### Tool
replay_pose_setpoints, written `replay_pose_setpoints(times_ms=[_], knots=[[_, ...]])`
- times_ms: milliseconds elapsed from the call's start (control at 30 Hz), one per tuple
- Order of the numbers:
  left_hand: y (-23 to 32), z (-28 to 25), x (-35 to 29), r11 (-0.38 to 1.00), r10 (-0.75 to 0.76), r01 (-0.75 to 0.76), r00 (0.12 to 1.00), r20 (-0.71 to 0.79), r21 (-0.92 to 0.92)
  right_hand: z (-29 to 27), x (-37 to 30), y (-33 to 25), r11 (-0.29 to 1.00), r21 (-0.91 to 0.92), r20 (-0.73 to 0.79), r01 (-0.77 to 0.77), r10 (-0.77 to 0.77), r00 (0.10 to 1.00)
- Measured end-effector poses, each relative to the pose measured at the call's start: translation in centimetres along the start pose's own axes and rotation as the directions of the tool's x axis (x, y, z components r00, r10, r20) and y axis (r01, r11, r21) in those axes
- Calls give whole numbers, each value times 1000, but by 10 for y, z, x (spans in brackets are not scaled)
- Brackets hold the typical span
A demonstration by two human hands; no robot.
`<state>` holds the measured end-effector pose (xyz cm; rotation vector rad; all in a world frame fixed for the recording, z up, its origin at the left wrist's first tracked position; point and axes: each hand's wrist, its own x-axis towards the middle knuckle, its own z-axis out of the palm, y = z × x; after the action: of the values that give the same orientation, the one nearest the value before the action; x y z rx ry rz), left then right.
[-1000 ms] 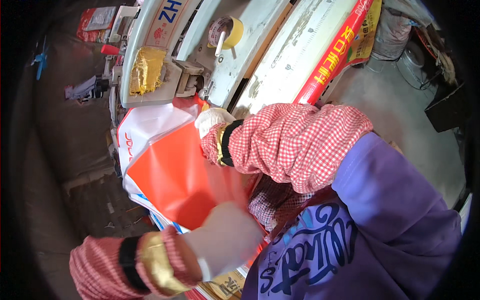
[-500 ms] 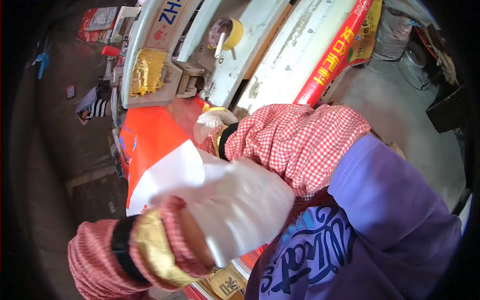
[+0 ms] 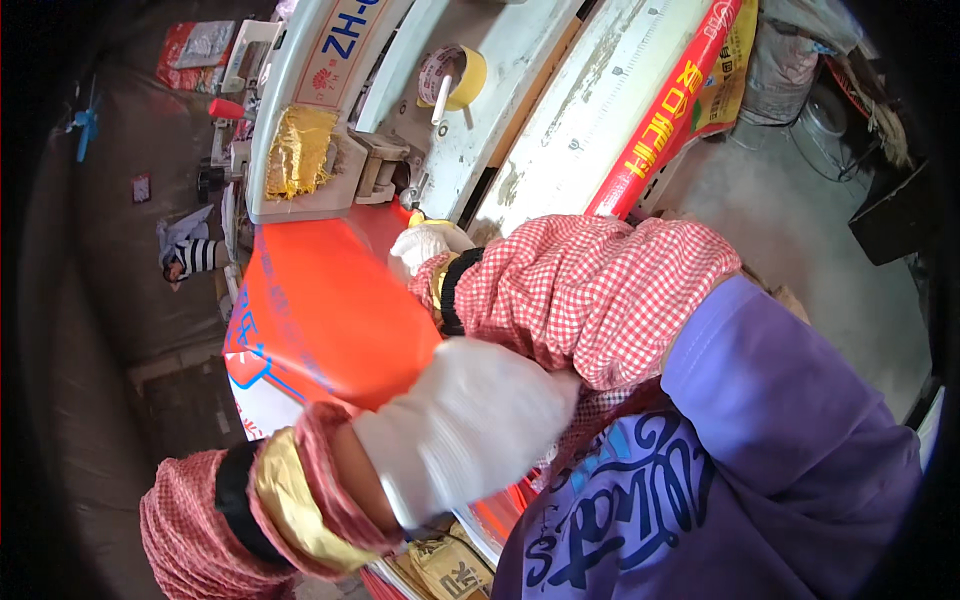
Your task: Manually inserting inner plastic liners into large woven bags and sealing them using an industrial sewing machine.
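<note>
A glossy orange-red sheet [image 3: 340, 310], apparently a printed plastic bag, with blue print and a white part at its lower left, runs up to the head of a pale grey machine [image 3: 340, 175]. Beside that head is my right hand [image 3: 425, 247] in a white glove with yellow at the fingertips; it rests at the sheet's edge, its fingers mostly hidden. My left hand [image 3: 470, 425], white-gloved and slightly blurred, lies across the sheet's near end in front of my body. Its fingers point right and are smeared, so their grip does not show.
A yellow tape roll [image 3: 455, 78] with a white stick sits on the machine bed. Behind my right arm runs a worn white board [image 3: 560, 150] with a red printed strip [image 3: 665, 120] along it. Folded printed sacks [image 3: 450, 568] lie below my left hand. Someone in striped clothing [image 3: 203, 255] is far left.
The sheet's near part has swung over: more orange-red shows and the white area has shifted to the lower left. My left hand has moved slightly; my right hand stays by the machine.
</note>
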<state>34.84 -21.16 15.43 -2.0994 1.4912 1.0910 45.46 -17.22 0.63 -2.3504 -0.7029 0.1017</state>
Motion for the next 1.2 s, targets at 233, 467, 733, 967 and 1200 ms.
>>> replay_pose_setpoints(times_ms=[233, 467, 733, 967, 1200], knots=[[-57, -33, -22, 980, 50, -27, 993, -108, 199, -1, -2, 2, 999, -22, 2, 38, -38, 999], [-94, -101, -89, 880, -150, 242, 958, -245, 408, 1, -9, -1, 996, -64, -22, 55, -56, 998], [-12, 20, -38, 982, 187, -177, 962, -200, 65, 6, -13, -1, 994, -98, -55, 40, -45, 997], [-22, 2, -24, 997, 41, -35, 995, -86, 70, 4, -26, 0, 973, -230, -237, 30, -86, 968], [-22, 12, -59, 991, 108, -116, 987, -122, -62, 6, -43, 0, 941, -322, -466, -104, -62, 883]])
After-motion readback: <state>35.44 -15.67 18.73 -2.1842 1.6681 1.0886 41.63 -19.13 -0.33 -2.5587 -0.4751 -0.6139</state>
